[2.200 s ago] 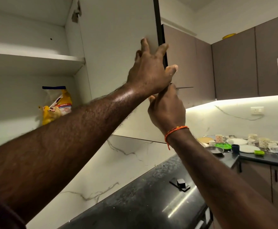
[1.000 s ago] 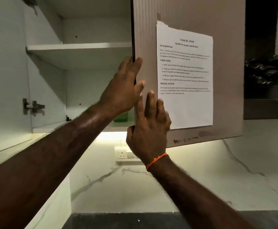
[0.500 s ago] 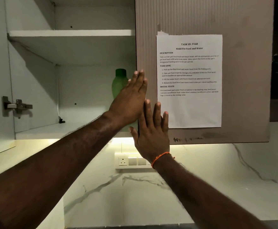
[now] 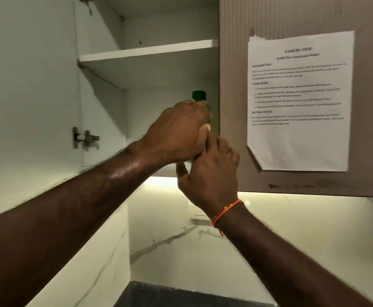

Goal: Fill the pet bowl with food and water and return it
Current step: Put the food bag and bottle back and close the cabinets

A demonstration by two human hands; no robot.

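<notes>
A green bottle with a dark green cap (image 4: 199, 95) stands on the lower shelf of the open wall cabinet, close to the shut right door. My left hand (image 4: 176, 131) reaches into the cabinet and wraps around the bottle's body, hiding most of it. My right hand (image 4: 212, 173), with an orange thread on its wrist, sits just below the left hand at the door's edge. Its fingers are loosely bent and hold nothing. No pet bowl or food bag is in view.
The shut brown cabinet door (image 4: 232, 63) carries a taped task sheet (image 4: 298, 100). An upper shelf (image 4: 148, 52) crosses the cabinet, with a metal hinge (image 4: 84, 137) on its left wall. Below are a marble backsplash, a wall socket (image 4: 199, 214) and the dark countertop (image 4: 181, 295).
My left hand has left the door edge, gone into the cabinet and closed around the green bottle. My right hand has come off the door face and curled its fingers.
</notes>
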